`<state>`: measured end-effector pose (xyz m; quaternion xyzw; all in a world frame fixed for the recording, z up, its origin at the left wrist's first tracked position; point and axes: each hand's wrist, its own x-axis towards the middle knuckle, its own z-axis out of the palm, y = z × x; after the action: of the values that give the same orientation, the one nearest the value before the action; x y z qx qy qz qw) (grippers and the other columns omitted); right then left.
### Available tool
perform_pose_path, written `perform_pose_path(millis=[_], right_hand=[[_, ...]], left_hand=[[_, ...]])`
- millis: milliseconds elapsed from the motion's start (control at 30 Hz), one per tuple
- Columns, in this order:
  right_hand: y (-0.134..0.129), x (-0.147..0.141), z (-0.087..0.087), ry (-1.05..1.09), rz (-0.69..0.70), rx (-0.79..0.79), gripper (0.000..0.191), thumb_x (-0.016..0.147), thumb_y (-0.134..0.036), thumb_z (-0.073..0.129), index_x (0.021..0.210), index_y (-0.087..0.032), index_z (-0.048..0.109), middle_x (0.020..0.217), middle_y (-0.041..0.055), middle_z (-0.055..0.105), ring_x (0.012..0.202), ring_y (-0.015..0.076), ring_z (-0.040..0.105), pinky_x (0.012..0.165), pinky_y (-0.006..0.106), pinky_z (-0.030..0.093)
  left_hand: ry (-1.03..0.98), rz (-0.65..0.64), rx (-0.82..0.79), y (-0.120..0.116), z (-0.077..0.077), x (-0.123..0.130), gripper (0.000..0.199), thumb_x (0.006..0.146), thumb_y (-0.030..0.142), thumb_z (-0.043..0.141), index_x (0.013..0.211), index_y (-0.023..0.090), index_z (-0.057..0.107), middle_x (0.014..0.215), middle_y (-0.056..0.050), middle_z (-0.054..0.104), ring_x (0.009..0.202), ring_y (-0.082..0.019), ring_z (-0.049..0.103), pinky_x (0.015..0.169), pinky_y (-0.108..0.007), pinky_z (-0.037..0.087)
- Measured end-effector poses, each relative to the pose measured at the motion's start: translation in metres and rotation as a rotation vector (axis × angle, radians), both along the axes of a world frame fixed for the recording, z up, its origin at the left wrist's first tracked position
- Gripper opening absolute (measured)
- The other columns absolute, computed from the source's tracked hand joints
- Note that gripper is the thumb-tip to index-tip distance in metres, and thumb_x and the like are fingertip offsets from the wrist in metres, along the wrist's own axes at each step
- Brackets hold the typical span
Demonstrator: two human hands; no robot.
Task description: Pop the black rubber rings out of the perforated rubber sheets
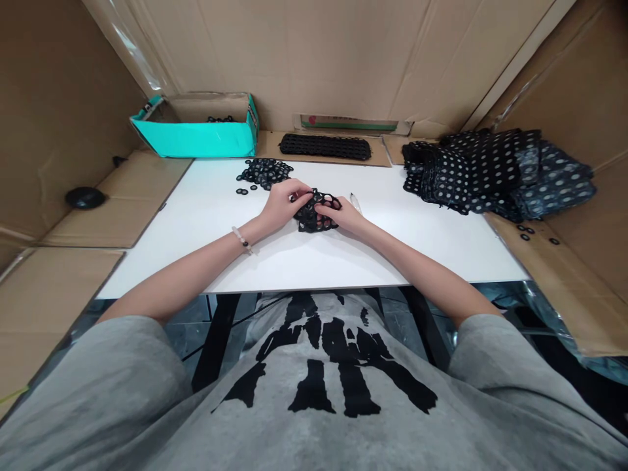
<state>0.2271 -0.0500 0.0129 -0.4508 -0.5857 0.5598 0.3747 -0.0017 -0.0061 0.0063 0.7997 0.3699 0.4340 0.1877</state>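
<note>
Both hands grip a black perforated sheet [314, 222] with round holes, held just above the white table near its middle. My left hand [283, 203] pinches its upper left part between thumb and fingers. On the other side, my right hand [342, 213] has its thumb on the front of the sheet and its fingers behind. Whether a small ring is also between the left fingertips is too small to tell. Beyond my left hand lies a pile of small black rings [265, 173], a few of them loose. A pen-like stick [355, 201] lies behind my right hand.
A turquoise box [196, 139] with some black rings inside stands at the back left. A stack of black perforated strips [324, 147] lies at the back. Folded black perforated sheets [490, 171] are heaped at right, near loose rings [524, 230]. Cardboard walls [314, 59] surround the white table [422, 242].
</note>
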Motion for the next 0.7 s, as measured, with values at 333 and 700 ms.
perform_pose_path(millis=[333,700], right_hand=[[0.002,0.005,-0.003,-0.088,0.080,0.146,0.052,0.083,-0.060,0.102,0.084,-0.025,0.063,0.073,-0.0065,0.056,0.077,0.0153,0.052,0.072,0.030,0.046],[0.011,0.010,-0.014,-0.159,0.109,0.194,0.041,0.095,-0.049,0.091,0.083,-0.025,0.059,0.076,-0.0063,0.057,0.079,0.0155,0.049,0.078,0.032,0.039]], left_hand=[[0.105,-0.089,0.039,-0.004,-0.003,0.003,0.018,0.105,0.035,0.075,0.097,0.024,0.087,0.103,-0.010,0.088,0.096,-0.029,0.080,0.096,-0.046,0.065],[0.147,-0.114,0.034,-0.005,-0.004,0.001,0.020,0.106,0.034,0.073,0.103,0.023,0.089,0.106,-0.010,0.089,0.094,-0.028,0.080,0.093,-0.043,0.064]])
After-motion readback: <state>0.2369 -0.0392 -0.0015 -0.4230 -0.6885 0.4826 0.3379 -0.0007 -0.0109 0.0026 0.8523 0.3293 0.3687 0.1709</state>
